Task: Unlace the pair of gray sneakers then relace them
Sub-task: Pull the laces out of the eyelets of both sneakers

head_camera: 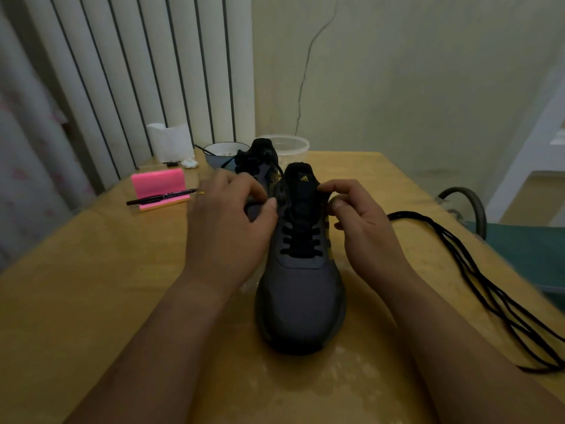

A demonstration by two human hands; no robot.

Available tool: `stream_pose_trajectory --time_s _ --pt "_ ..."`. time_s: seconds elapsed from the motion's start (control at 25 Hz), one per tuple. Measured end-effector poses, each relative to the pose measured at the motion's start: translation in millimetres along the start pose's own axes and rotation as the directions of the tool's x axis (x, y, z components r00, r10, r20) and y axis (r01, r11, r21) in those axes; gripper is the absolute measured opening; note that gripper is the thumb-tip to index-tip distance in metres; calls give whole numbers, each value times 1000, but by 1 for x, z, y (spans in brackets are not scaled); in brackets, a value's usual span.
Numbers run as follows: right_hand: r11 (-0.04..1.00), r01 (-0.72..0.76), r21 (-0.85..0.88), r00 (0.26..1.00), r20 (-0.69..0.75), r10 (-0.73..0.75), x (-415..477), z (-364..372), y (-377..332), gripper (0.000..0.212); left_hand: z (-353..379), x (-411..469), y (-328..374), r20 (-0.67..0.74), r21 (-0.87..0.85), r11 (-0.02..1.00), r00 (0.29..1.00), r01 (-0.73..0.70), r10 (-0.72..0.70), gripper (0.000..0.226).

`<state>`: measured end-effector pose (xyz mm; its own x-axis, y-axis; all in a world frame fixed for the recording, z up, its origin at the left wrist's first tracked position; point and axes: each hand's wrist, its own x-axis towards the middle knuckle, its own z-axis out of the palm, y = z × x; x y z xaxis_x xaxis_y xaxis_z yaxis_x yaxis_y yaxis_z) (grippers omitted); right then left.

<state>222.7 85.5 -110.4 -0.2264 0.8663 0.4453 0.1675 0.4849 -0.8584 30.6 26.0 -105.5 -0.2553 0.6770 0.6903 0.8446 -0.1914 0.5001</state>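
A gray sneaker (301,289) with a black tongue and yellow logo stands toe toward me in the middle of the wooden table (91,286). Black lace (301,241) crosses its lower eyelets only. My left hand (227,223) pinches the sneaker's left collar edge between thumb and fingers. My right hand (363,221) pinches the right collar edge the same way. From behind my right hand, a long black lace (477,270) trails in loops across the table's right side. The second gray sneaker (258,162) stands behind, still laced and partly hidden by my left hand.
A pink holder (157,185) with a black pen (162,197) lies at the back left. A bowl (224,153), a clear plastic tub (289,146) and a white paper roll (169,142) stand along the back edge. A green chair seat (526,249) sits past the right edge.
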Motion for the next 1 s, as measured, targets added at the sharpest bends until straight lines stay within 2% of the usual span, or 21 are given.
stream_pose_trajectory --time_s 0.08,0.16,0.28,0.4,0.64,0.8,0.92,1.0 --pt "999 23 -25 1000 13 -23 -1 0 -1 35 7 -4 8 144 -122 985 984 118 -100 19" --pt "998 37 -50 999 -5 -38 -3 -1 -1 37 14 -8 14 252 -127 965 949 228 -191 27" --pt "989 93 -112 995 -20 -96 -6 -2 0 31 15 -7 15 248 -129 958 944 257 -220 28" --pt "933 198 -301 980 55 -191 -9 -1 4 27 14 -7 17 230 -175 945 945 277 -234 27" --pt "803 273 -530 958 71 -279 -8 2 1 18 15 -9 22 155 -265 926 960 268 -234 31" --pt "739 275 -616 947 42 -318 -8 8 -6 12 13 -12 23 183 -306 931 972 199 -147 45" --pt "746 227 -626 960 17 -278 -8 8 -5 7 17 -9 19 256 -230 963 963 140 -79 47" --pt "798 148 -584 985 12 -174 -6 1 2 5 17 -5 16 257 -136 979 960 153 -114 38"
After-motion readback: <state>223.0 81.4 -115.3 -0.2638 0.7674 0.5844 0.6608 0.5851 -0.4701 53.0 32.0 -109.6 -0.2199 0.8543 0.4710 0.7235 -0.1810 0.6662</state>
